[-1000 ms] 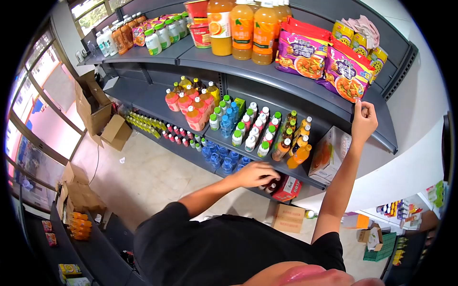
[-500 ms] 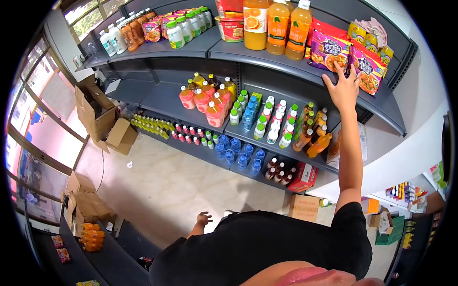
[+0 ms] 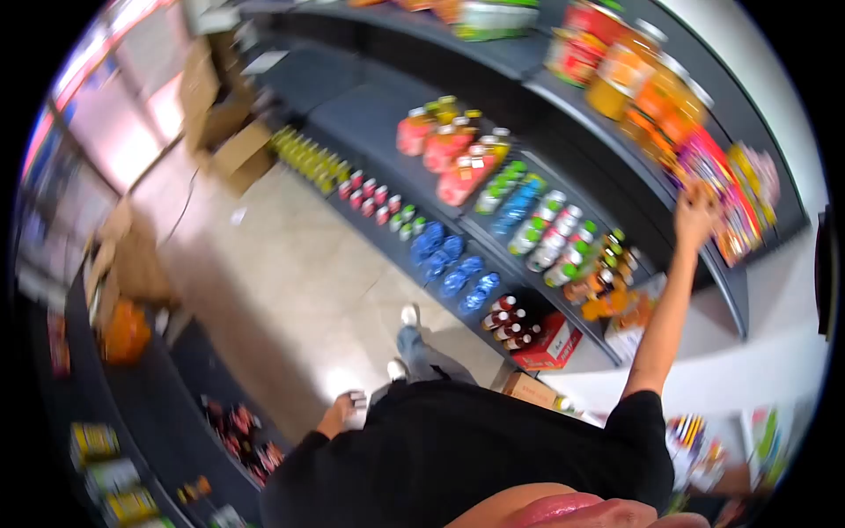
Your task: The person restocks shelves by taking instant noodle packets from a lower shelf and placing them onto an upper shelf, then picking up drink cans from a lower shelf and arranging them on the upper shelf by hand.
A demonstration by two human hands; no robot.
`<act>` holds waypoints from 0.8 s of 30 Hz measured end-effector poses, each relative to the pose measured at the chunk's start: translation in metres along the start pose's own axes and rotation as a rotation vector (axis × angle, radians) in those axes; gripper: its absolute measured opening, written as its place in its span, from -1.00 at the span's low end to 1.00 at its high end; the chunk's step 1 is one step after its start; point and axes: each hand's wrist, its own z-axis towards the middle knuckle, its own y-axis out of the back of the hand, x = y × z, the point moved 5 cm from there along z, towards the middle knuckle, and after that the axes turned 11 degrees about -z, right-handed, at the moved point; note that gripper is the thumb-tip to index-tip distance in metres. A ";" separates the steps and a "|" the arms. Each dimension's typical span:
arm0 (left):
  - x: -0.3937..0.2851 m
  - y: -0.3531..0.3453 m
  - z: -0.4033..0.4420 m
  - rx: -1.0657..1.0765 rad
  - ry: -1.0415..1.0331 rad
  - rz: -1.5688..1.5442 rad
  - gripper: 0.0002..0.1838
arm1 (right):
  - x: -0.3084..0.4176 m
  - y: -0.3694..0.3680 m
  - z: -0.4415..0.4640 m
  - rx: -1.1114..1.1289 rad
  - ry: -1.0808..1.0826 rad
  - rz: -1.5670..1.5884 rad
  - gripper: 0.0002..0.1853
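Observation:
My right hand (image 3: pixel 698 211) is raised to the top shelf (image 3: pixel 616 132), at the front of the purple and red noodle packets (image 3: pixel 726 198). Motion blurs its fingers, and I cannot make out whether they grip a packet. Just left of it stand large orange drink bottles (image 3: pixel 656 92). My left hand (image 3: pixel 346 408) hangs low beside my body over the floor, fingers a little apart, with nothing in it.
Pink-labelled bottles (image 3: pixel 465 179), white bottles with green caps (image 3: pixel 537 227) and blue bottles (image 3: pixel 519 204) fill part of the middle shelf. A red box (image 3: pixel 554 343) sits on the bottom shelf. Open cardboard boxes (image 3: pixel 242 157) stand at the left. Another shelf unit (image 3: pixel 167 414) is at the lower left.
The view has turned and the shelves appear tilted. My right hand, spread at the packets half a second ago, now has its fingers drawn in. My left hand stays low.

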 end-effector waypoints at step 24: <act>0.059 0.155 -0.123 -0.804 -0.494 0.093 -0.59 | 0.619 0.172 -0.749 1.399 2.233 0.925 -0.77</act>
